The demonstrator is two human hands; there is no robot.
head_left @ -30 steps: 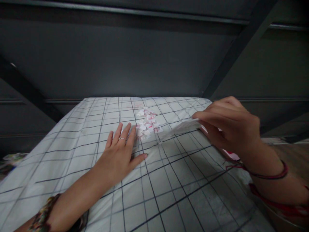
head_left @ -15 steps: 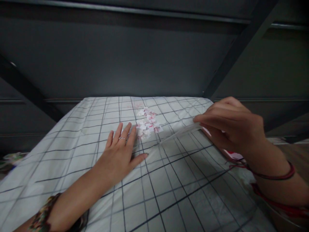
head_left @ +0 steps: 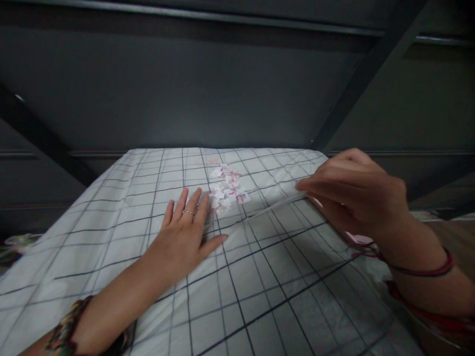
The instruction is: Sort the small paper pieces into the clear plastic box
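Observation:
My left hand [head_left: 181,237] lies flat on a white cloth [head_left: 260,287] with a dark grid pattern, fingers spread and a ring on one finger. Right beside its fingertips is a loose heap of small torn paper scraps [head_left: 226,190], white with pink and red marks. My right hand [head_left: 352,193] is raised over the right side, thumb and fingers pinched together. From that pinch a thin, pale, taut fold runs down toward my left thumb; it looks like the cloth itself pulled up. The pinched edge is partly hidden by my fingers.
A dark grey panel [head_left: 193,94] with metal framing rises right behind the cloth's far edge. Under my right wrist a flat pinkish object [head_left: 358,239] shows in part. Some blurred items [head_left: 17,244] are low at the far left.
Hardly anything differs. The pale fold at my right fingers looks slightly narrower, and the pinkish object under my right hand shows a little less. My left hand stays in place.

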